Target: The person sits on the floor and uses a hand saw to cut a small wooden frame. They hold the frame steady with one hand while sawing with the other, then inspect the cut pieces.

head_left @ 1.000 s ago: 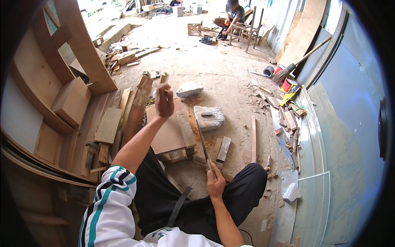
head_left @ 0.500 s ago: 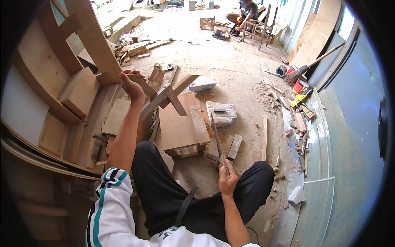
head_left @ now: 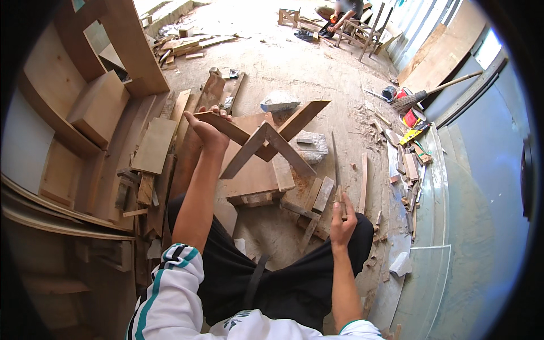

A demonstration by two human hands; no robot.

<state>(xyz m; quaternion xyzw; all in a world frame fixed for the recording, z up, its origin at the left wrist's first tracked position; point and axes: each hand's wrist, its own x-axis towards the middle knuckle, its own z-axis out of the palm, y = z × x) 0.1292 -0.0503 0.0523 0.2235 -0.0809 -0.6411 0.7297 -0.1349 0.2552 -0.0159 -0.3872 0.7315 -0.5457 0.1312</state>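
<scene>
My left hand (head_left: 211, 132) is closed on one end of a crossed wooden frame (head_left: 245, 151), made of flat brown pieces joined into an X-like shape. The frame hangs in the air over a brown wooden box (head_left: 249, 184). To the right, above my right knee, my right hand (head_left: 342, 224) grips the wooden handle of a long tool with a thin dark blade (head_left: 335, 160). The blade points away from me, seen nearly edge-on, so its exact kind is unclear. It is apart from the frame.
A wooden cabinet (head_left: 73, 141) stands at left. Stone blocks (head_left: 280, 101) and wood offcuts (head_left: 323, 194) lie on the floor. At right are glass sheets (head_left: 447, 226), a yellow-handled saw (head_left: 415, 133) and a broom (head_left: 405, 102). Another person (head_left: 347, 11) crouches by a chair frame (head_left: 362, 37).
The crossed frame has swung right and closer with my left hand, showing its X shape more fully. My right hand has moved right with the long tool.
</scene>
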